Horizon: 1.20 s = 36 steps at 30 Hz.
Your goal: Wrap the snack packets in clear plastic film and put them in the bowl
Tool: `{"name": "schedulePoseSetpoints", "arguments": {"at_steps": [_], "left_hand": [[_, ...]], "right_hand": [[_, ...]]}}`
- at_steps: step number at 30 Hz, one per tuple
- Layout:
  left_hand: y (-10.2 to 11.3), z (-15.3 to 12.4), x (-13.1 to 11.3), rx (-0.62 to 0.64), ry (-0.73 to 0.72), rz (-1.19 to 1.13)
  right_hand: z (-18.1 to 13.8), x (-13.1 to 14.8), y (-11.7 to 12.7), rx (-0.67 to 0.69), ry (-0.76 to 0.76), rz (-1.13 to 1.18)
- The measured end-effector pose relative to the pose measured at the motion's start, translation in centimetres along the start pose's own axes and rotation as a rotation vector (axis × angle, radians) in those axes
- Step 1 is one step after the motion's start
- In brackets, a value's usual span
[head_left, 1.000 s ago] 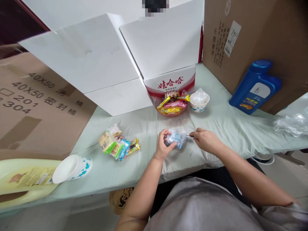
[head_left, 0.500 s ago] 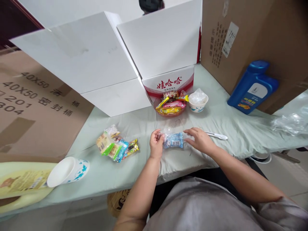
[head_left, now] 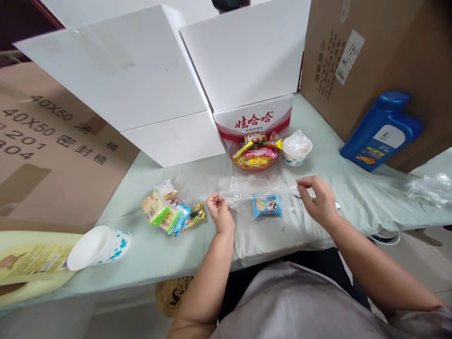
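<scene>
My left hand [head_left: 219, 213] pinches the left end of a clear plastic bag [head_left: 259, 190], and my right hand [head_left: 318, 200] pinches its right end. The bag is stretched flat between them over the pale green table [head_left: 169, 254]. A blue snack packet [head_left: 267, 206] lies in the bag's lower part, close to the table's front. A white slim tool [head_left: 336, 205] lies partly hidden behind my right hand. A pile of several wrapped snacks [head_left: 172, 214] lies left of my left hand.
An orange dish of wrapped snacks [head_left: 254, 154] and a small white bowl holding plastic [head_left: 297, 149] stand before an open white carton [head_left: 252, 120]. A blue bottle [head_left: 383, 132] leans on a brown box at right. A white cup [head_left: 97, 246] and a yellow bottle [head_left: 31, 266] lie front left.
My hands have moved apart and pulled the clear bag out flat. The blue packet, earlier gripped between both hands, now rests low in the stretched bag.
</scene>
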<state>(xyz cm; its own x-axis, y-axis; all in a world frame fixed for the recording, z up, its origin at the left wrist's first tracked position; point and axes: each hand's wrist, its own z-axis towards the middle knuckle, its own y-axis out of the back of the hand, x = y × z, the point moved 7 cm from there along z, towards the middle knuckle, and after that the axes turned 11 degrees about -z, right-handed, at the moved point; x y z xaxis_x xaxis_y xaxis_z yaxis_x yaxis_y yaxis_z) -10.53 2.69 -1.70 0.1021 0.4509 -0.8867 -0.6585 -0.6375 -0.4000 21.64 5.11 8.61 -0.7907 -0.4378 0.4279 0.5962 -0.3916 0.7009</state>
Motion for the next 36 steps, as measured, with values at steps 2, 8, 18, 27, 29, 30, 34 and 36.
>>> {"name": "schedulePoseSetpoints", "arguments": {"at_steps": [2,8,18,27,29,30,34,36], "left_hand": [[0.2,0.2,-0.2,-0.008,-0.033,0.002],[0.6,0.7,-1.2,0.005,-0.093,-0.043],[-4.6,-4.5,-5.0,0.635,-0.546,0.387],[-6.7,-5.7,0.0,1.084,-0.298,0.794],[-6.7,-5.6,0.0,1.081,-0.295,0.788],[-6.7,-5.5,0.0,1.081,-0.294,0.784],[-6.6,-5.2,0.0,1.069,-0.296,0.76],[-6.6,-5.2,0.0,1.064,-0.296,0.752]], "right_hand": [[-0.6,3.1,-1.3,0.146,0.195,0.107],[-2.3,6.4,-7.3,0.511,0.42,-0.01],[-3.6,6.0,-7.6,0.599,0.398,-0.133],[3.2,3.6,-4.4,0.457,0.238,0.079],[6.8,2.9,-4.1,0.272,0.187,0.057],[8.6,2.6,-4.3,0.187,0.178,0.044],[13.4,1.9,-6.9,0.113,0.19,0.021],[13.2,2.0,-7.9,0.153,0.192,0.03]]}}
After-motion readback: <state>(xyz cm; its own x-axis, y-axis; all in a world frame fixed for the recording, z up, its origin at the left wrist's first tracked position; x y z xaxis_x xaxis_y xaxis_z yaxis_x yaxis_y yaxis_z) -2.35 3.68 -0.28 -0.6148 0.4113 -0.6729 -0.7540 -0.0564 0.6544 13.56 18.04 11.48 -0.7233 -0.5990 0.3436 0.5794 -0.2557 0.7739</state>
